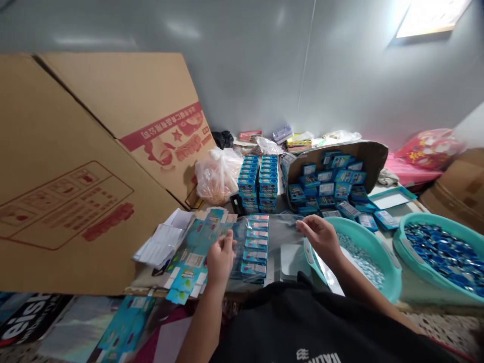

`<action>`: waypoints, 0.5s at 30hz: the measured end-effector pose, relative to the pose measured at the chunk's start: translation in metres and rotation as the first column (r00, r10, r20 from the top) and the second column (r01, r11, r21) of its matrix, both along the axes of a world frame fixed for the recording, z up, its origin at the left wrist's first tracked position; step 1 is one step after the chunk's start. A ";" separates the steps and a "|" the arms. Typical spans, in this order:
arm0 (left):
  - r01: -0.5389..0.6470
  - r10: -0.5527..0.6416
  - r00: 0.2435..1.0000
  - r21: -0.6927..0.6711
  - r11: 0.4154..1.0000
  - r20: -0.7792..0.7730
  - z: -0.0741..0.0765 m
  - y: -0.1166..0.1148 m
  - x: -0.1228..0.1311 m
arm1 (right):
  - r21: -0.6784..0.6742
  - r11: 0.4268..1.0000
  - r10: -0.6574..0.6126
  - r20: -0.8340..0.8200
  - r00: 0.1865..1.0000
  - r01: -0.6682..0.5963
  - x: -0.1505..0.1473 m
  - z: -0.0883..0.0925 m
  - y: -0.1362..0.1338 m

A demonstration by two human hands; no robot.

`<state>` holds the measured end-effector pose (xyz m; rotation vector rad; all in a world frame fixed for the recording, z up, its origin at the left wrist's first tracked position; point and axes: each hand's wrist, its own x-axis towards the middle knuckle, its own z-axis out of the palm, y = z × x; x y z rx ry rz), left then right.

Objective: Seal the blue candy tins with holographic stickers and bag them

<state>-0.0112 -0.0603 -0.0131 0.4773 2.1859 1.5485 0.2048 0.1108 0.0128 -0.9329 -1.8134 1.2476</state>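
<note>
Between my two hands stretches a sheet of clear plastic film (282, 229), spread over the table. My left hand (221, 257) is closed, thumb and fingers pinching the film's left side. On the right, my right hand (320, 236) pinches the film's other side, just above the rim of a teal basin. Under the film, nearer my left hand, lies a row of small blue candy boxes (256, 249) pressed together. Flat unfolded blue cartons (192, 259) lie left of my left hand. A white plate-like item (293, 262) rests below the film, close to the right hand.
Two tall stacks of blue boxes (248, 189) stand behind. A tipped carton (372, 156) spills loose blue boxes (327, 189). One teal basin (393, 287) holds pale small pieces, another (403, 242) blue-wrapped ones. A big cardboard box (94, 201) blocks the left; white paper (166, 239) lies beside it.
</note>
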 end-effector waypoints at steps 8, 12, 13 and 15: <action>0.039 -0.035 0.978 0.017 0.999 -0.207 0.008 0.010 -0.011 | -0.059 0.962 0.270 0.059 0.961 -0.266 0.012 0.039 0.011; 0.080 -0.074 0.930 0.000 0.997 -0.359 0.006 0.012 -0.016 | -0.067 0.950 0.312 0.132 0.941 -0.306 0.022 0.048 0.014; 0.081 -0.082 0.914 -0.020 0.997 -0.398 0.006 0.013 -0.016 | -0.075 0.949 0.313 0.114 0.943 -0.306 0.024 0.050 0.013; 0.088 -0.109 0.882 -0.066 0.994 -0.458 0.007 0.014 -0.017 | -0.099 0.952 0.296 0.043 0.954 -0.291 0.029 0.056 0.011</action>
